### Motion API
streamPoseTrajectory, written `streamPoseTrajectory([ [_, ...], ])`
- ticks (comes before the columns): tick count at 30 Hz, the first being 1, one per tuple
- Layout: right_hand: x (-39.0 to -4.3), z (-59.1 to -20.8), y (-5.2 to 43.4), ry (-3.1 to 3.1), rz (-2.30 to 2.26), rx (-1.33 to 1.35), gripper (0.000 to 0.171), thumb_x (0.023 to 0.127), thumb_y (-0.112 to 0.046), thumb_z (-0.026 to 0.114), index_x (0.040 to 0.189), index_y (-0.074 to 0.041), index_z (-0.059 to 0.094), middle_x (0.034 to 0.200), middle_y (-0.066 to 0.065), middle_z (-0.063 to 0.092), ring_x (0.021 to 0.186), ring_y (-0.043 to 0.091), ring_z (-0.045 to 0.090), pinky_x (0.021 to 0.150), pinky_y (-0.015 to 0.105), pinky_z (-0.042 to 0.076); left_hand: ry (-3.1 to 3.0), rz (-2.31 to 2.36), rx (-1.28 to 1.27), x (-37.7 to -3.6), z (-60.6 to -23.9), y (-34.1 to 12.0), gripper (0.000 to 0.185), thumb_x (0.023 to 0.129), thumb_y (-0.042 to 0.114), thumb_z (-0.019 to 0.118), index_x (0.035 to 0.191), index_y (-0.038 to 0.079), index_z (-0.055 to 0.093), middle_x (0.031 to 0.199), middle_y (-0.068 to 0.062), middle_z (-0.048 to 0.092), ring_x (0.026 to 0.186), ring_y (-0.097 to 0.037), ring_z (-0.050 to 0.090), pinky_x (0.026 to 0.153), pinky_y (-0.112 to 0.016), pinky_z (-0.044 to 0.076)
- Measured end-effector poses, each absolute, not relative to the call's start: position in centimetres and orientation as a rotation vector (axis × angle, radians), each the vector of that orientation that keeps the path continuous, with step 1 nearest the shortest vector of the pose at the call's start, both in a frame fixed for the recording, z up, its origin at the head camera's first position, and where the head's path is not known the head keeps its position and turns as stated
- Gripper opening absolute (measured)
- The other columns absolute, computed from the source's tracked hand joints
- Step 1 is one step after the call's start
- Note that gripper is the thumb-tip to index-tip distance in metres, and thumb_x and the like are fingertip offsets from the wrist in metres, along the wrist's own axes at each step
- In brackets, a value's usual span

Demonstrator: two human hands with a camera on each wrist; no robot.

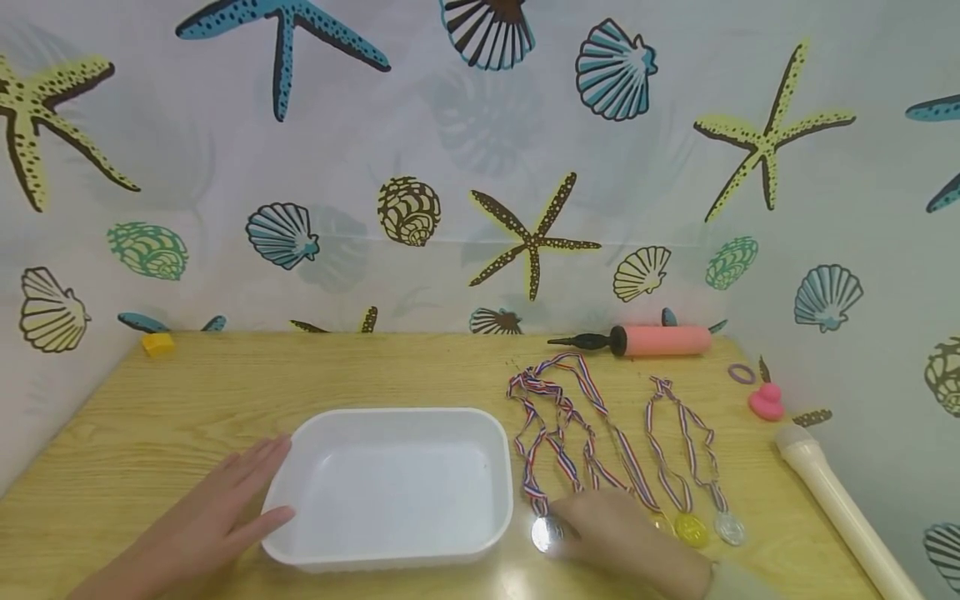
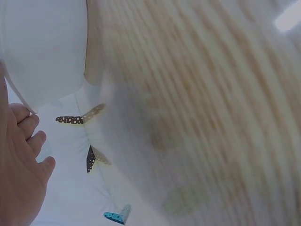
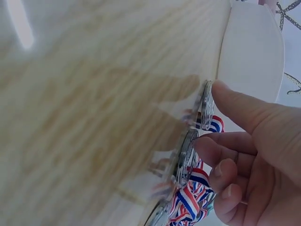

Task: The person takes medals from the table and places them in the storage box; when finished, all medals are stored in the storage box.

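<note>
A white rectangular tub (image 1: 390, 558) stands on the table. My left hand (image 1: 213, 504) is at its left side, fingers extended, with the thumb over the rim; in the left wrist view the fingertips meet the tub's edge. My right hand (image 1: 611, 529) is low over several medals on striped ribbons. In the right wrist view its thumb touches or nearly touches a silver medal (image 3: 207, 106), and the index finger is at another silver medal (image 3: 187, 157). Both medals look flat on the table. The striped ribbons (image 1: 558, 417) lie tangled beyond the right hand.
Right of that hand lie a gold medal (image 1: 692, 530) and a silver one. Farther back is a pink pump (image 1: 660, 340). A purple ring (image 1: 741, 373), a pink toy (image 1: 767, 402) and a pale tube (image 1: 840, 500) line the right side. A yellow block (image 1: 157, 344) sits back left.
</note>
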State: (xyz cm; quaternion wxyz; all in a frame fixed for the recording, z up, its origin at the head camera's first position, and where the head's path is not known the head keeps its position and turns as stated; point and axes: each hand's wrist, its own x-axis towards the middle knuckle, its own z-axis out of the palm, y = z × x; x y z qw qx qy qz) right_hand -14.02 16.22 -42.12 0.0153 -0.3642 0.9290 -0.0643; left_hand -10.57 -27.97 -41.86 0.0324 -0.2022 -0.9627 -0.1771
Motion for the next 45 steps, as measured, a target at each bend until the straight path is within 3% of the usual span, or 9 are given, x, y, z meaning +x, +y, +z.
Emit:
streamPoseTrajectory([
  [6, -13.8, -42.0, 15.5, 2.932, -0.142, -1.072, 0.022, 0.077, -0.03, 0.069, 0.063, -0.02, 0.054, 0.056, -0.013, 0.047, 0.049, 0.005, 0.042, 0.044, 0.025, 0.037, -2.961, -0.504, -0.629, -10.5, -41.9, -28.0, 0.072, 0.092, 0.041, 0.054, 0.144, 0.002, 0.025, 0.145, -0.018, 0.029, 0.132, -0.036, 0.025, 0.109, -0.027, -0.004],
  [13, -13.8, -41.8, 15.1, 2.91, -0.226, -1.075, 0.017, 0.077, -0.027, 0.07, 0.067, -0.017, 0.061, 0.058, -0.013, 0.053, 0.05, 0.003, 0.046, 0.046, 0.024, 0.039, -3.01, -0.5, -0.601, -10.5, -41.5, -27.8, 0.073, 0.092, 0.045, 0.051, 0.145, 0.002, 0.024, 0.146, -0.018, 0.027, 0.132, -0.038, 0.024, 0.111, -0.039, 0.001],
  [22, -14.5, -42.0, 16.1, 2.811, -0.584, -0.955, 0.008, 0.08, -0.02, 0.069, 0.075, -0.015, 0.067, 0.062, -0.015, 0.054, 0.054, 0.001, 0.046, 0.049, 0.02, 0.042, -3.001, -0.473, -0.606, -10.6, -41.4, -27.8, 0.074, 0.091, 0.046, 0.051, 0.145, 0.002, 0.024, 0.146, -0.018, 0.027, 0.132, -0.037, 0.023, 0.111, -0.04, 0.002],
  [25, -14.8, -41.2, 16.7, 2.737, -0.742, -0.9, 0.007, 0.083, -0.018, 0.067, 0.076, -0.015, 0.067, 0.065, -0.015, 0.055, 0.056, 0.001, 0.047, 0.05, 0.02, 0.044, -2.997, -0.475, -0.609, -10.6, -41.5, -27.8, 0.074, 0.091, 0.045, 0.052, 0.144, 0.002, 0.025, 0.146, -0.018, 0.027, 0.132, -0.037, 0.023, 0.111, -0.035, -0.001],
  [31, -16.1, -37.9, 17.9, 2.67, -0.951, -0.879, 0.009, 0.087, -0.018, 0.064, 0.08, -0.012, 0.066, 0.07, -0.011, 0.058, 0.058, 0.003, 0.049, 0.051, 0.021, 0.046, -2.996, -0.473, -0.612, -10.6, -41.6, -27.8, 0.074, 0.091, 0.046, 0.051, 0.145, 0.002, 0.025, 0.146, -0.017, 0.027, 0.132, -0.036, 0.024, 0.102, -0.014, -0.009],
  [36, -17.1, -34.0, 18.7, 2.701, -1.037, -0.798, 0.011, 0.089, -0.02, 0.062, 0.084, -0.011, 0.066, 0.074, -0.006, 0.061, 0.065, 0.01, 0.056, 0.056, 0.025, 0.049, -2.984, -0.475, -0.61, -10.5, -41.5, -27.6, 0.074, 0.091, 0.046, 0.052, 0.145, 0.003, 0.026, 0.146, -0.017, 0.028, 0.132, -0.036, 0.025, 0.101, -0.012, -0.008],
  [39, -17.6, -31.5, 18.7, 2.717, -1.091, -0.786, 0.011, 0.089, -0.018, 0.061, 0.085, -0.01, 0.066, 0.074, -0.003, 0.062, 0.066, 0.014, 0.057, 0.057, 0.026, 0.05, -2.979, -0.486, -0.608, -10.4, -41.3, -27.5, 0.074, 0.091, 0.045, 0.053, 0.144, 0.002, 0.026, 0.146, -0.017, 0.027, 0.131, -0.037, 0.025, 0.104, -0.016, -0.005],
  [43, -18.0, -28.0, 18.2, 2.725, -1.148, -0.793, 0.01, 0.089, -0.017, 0.062, 0.087, -0.009, 0.067, 0.073, -0.001, 0.061, 0.065, 0.017, 0.054, 0.055, 0.025, 0.047, -3.011, -0.501, -0.577, -10.4, -41.1, -27.5, 0.075, 0.091, 0.047, 0.052, 0.145, 0.002, 0.025, 0.147, -0.017, 0.026, 0.132, -0.037, 0.024, 0.111, -0.035, 0.009],
  [45, -18.2, -26.3, 17.8, 2.735, -1.165, -0.815, 0.01, 0.089, -0.017, 0.062, 0.087, -0.008, 0.067, 0.072, 0.0, 0.061, 0.064, 0.018, 0.053, 0.054, 0.025, 0.046, -3.02, -0.501, -0.568, -10.4, -41.1, -27.5, 0.075, 0.09, 0.048, 0.051, 0.145, 0.002, 0.025, 0.147, -0.016, 0.027, 0.131, -0.037, 0.025, 0.11, -0.033, 0.01],
])
